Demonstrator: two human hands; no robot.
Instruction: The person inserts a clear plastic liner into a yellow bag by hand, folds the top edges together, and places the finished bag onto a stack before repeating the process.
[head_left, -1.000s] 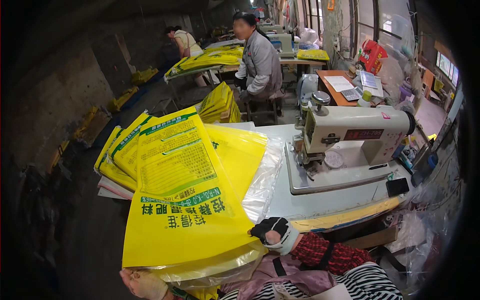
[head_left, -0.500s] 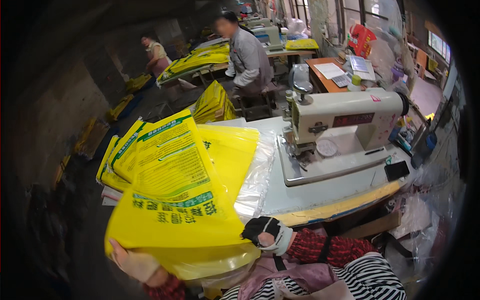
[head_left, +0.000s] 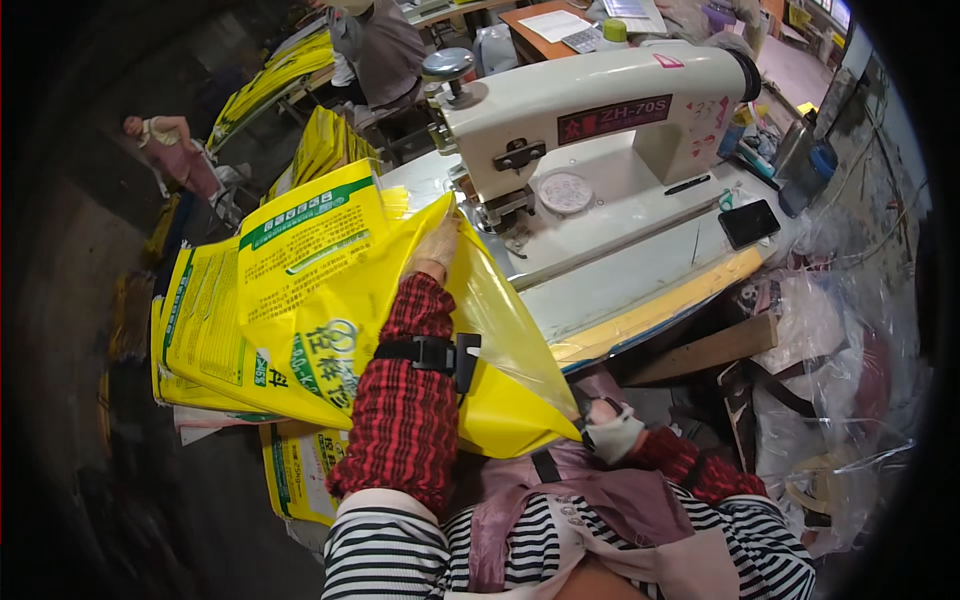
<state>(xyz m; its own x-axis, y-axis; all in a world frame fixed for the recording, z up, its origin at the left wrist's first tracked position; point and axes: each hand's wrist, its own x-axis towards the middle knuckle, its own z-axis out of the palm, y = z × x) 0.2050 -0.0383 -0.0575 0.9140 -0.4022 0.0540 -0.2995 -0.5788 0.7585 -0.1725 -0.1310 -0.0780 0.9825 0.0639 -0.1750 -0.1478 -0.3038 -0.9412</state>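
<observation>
A large yellow printed plastic bag [head_left: 510, 400] is drawn up and slanted between my two hands. My left hand [head_left: 437, 246], at the end of a red-and-black sleeve with a black strap, reaches forward beside the sewing machine head. It grips the bag's raised edge; the yellow film partly hides its fingertips. Close to my waist, my right hand [head_left: 612, 432], in a partly fingerless glove, is closed at the bag's near right corner. Under and left of this bag lies a stack of printed yellow bags [head_left: 205, 320], fanned over the table's left side.
A white sewing machine [head_left: 600, 110] stands on the table just right of the bag. A black phone [head_left: 750, 226], a pen [head_left: 687, 185] and a bottle [head_left: 822, 165] lie or stand right of it. A wooden board [head_left: 700, 352] juts below the table edge. Two people are farther back.
My left hand has swung from the near left up and rightward toward the machine, carrying the bag's edge. My right hand has shifted right and a little nearer. The view has tilted down.
</observation>
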